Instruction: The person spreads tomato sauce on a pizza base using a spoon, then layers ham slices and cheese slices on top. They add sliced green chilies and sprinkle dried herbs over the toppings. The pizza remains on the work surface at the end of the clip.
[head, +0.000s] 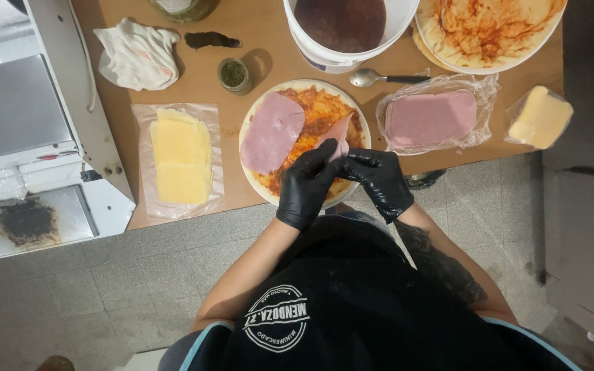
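Mid ham-laying: left hand (309, 185) and right hand (379, 180) both pinch a ham slice (336, 137) over the sauced pizza (324, 113), right of the first slice (271, 132); next it likely needs flat placement on bare sauce, minding the near desk (283, 58) edge.

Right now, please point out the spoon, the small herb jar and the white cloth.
spoon (367, 77), head view, on its bowl.
small herb jar (233, 73), head view, on its open top.
white cloth (139, 55), head view, on its middle.
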